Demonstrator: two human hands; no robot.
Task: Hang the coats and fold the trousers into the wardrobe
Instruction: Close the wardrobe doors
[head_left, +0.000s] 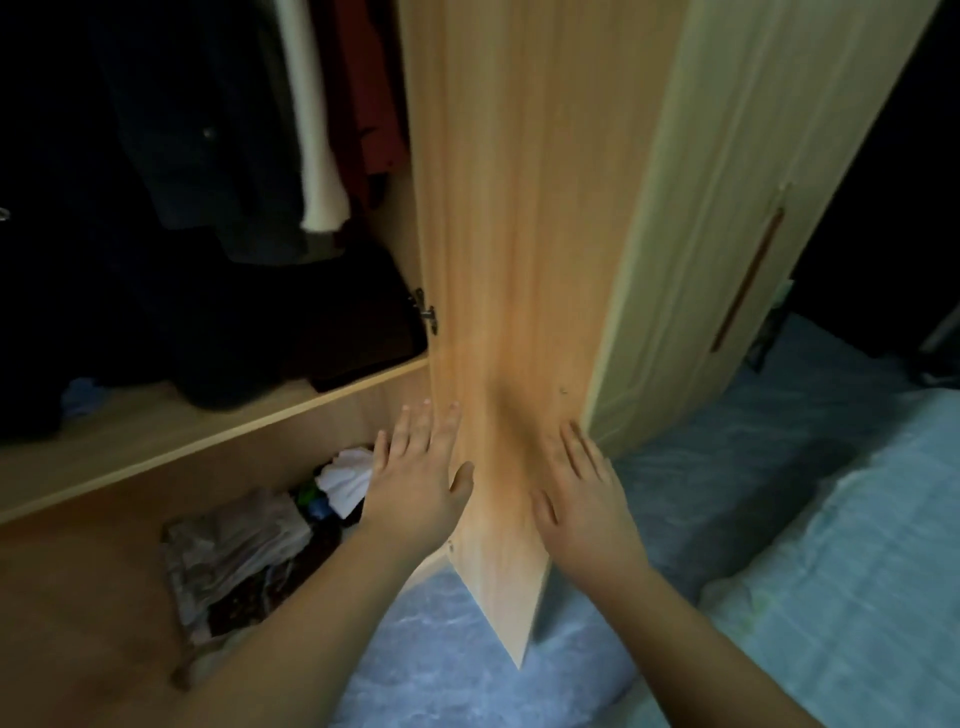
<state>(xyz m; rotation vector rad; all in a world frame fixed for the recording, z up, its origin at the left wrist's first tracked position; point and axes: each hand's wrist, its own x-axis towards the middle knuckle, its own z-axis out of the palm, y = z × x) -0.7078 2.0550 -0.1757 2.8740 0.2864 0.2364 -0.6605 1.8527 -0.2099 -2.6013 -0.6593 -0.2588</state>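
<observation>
The wardrobe's wooden door (514, 260) stands open, edge-on towards me. My left hand (415, 473) lies flat with straight fingers at the door's inner, left side, thumb against the wood. My right hand (582, 488) presses flat on the door's face near its right edge. Inside the wardrobe hang dark coats (171, 130), a white garment (311, 130) and a red one (369, 93). Dark folded clothes (311, 327) lie on the shelf (156, 447).
Below the shelf sits a pile of crumpled clothes (234, 551) with a white cloth (348, 478). A second, pale door with a long brown handle (748, 275) stands at the right. A bed with a blue cover (779, 519) fills the lower right.
</observation>
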